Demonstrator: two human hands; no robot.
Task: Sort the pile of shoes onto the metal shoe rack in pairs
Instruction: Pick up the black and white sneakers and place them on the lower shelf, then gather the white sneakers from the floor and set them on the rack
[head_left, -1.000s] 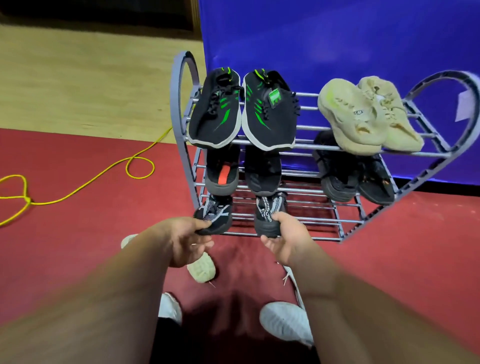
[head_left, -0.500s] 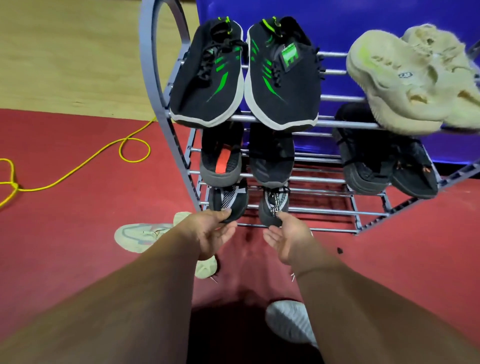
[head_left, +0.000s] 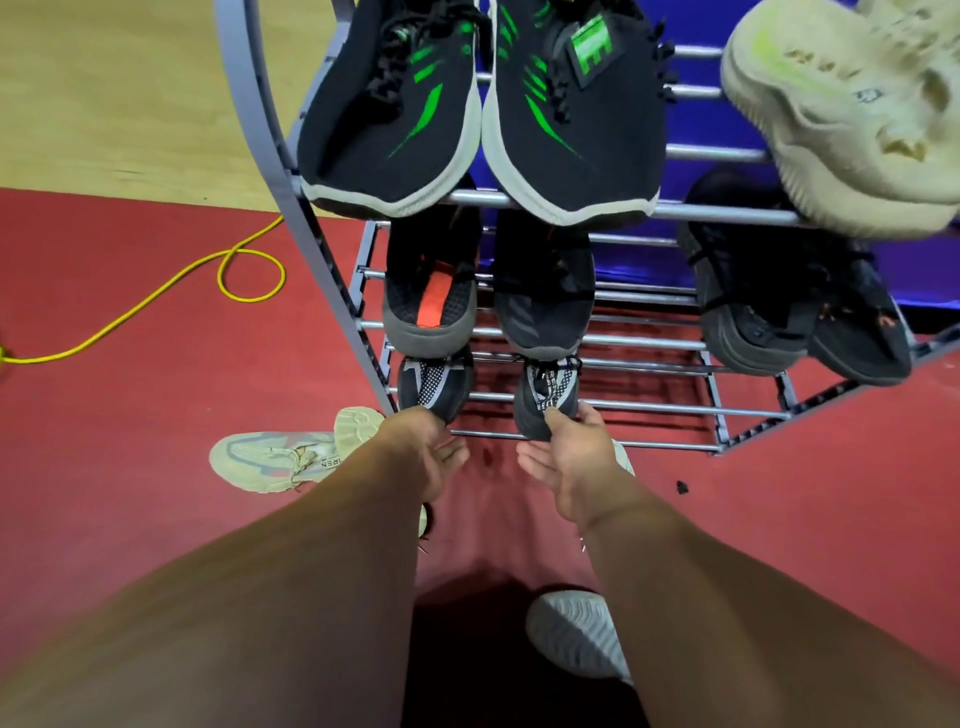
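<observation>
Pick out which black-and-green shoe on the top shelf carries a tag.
The right shoe of the pair: a green tag hangs by its laces. The left shoe has green stripes but no tag.

Partly legible: "REN" on a small tab of the beige shoe (head_left: 270, 462) on the floor (head_left: 156, 389). Blocky mark, perhaps an "E", on the green hang tag (head_left: 589, 49) of the black-and-green shoe (head_left: 571, 145). Dark emblem on the cream shoe (head_left: 841, 104) and tongue lettering on the grey-patterned shoe (head_left: 548, 395) too blurred to read.
</observation>
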